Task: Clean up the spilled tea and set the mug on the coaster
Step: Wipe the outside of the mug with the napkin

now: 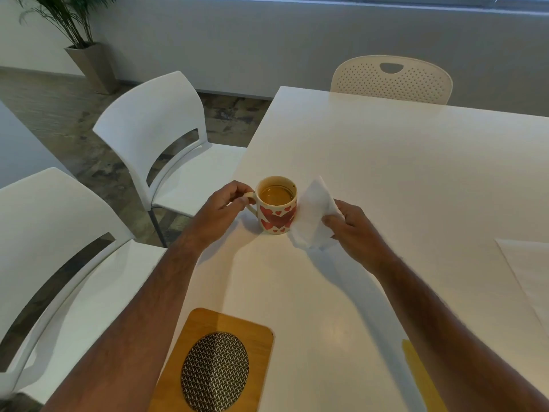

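Ceramic heart-print mug (277, 207): left fingers (237, 193) grip handle; right fingers (334, 219) pinch soft tissue (312, 215).

I see the cream mug (277, 209) with red hearts standing upright, half full of tea, its handle in my left hand (224, 203). The white napkin (312, 217) in my right hand (353, 230) touches its side. The wooden coaster (217, 364) lies nearer me, beside my left forearm.

Two white chairs (154, 138) left of desk (401, 173), perforated beige chair (392, 78) at far side, potted palm (74, 31) in corner, yellow strip (421, 379) near desk edge
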Demonstrator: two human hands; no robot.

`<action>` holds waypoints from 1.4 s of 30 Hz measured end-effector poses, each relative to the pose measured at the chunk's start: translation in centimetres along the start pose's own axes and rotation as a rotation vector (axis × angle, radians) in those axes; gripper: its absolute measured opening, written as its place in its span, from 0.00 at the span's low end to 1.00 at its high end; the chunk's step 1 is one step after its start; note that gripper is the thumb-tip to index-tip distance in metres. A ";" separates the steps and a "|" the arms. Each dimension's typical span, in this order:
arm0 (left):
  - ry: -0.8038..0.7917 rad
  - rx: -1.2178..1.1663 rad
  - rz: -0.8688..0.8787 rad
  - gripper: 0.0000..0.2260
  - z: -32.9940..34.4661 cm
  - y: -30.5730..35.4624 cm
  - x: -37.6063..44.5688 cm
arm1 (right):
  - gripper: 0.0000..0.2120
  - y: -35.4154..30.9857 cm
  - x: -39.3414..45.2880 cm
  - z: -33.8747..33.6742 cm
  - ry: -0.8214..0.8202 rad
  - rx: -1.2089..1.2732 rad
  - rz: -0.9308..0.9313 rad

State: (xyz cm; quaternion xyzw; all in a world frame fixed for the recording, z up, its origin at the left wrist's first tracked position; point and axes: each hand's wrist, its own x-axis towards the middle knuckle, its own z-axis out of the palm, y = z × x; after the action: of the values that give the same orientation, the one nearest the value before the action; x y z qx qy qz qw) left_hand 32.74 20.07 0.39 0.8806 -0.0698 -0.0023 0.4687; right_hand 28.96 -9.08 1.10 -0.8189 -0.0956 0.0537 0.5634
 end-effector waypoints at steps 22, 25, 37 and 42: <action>0.223 -0.457 -0.255 0.21 5.3 1.8 0.1 | 0.15 1.2 0.7 1.6 0.146 0.262 0.077; 0.269 -0.536 -0.266 0.20 5.8 2.1 0.1 | 0.15 1.5 0.5 1.4 0.154 0.267 0.089; 0.318 -0.668 -0.300 0.15 5.7 3.4 0.0 | 0.10 2.1 0.3 1.6 0.172 0.491 0.199; 0.347 -0.705 -0.274 0.13 5.3 4.9 0.1 | 0.15 1.6 0.8 2.6 0.159 0.749 0.263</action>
State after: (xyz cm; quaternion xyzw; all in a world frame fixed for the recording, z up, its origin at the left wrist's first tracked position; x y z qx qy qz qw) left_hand 31.89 13.04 1.48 0.6546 0.1330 0.0598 0.7418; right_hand 29.44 -7.08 -1.31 -0.5638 0.0800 0.0929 0.8168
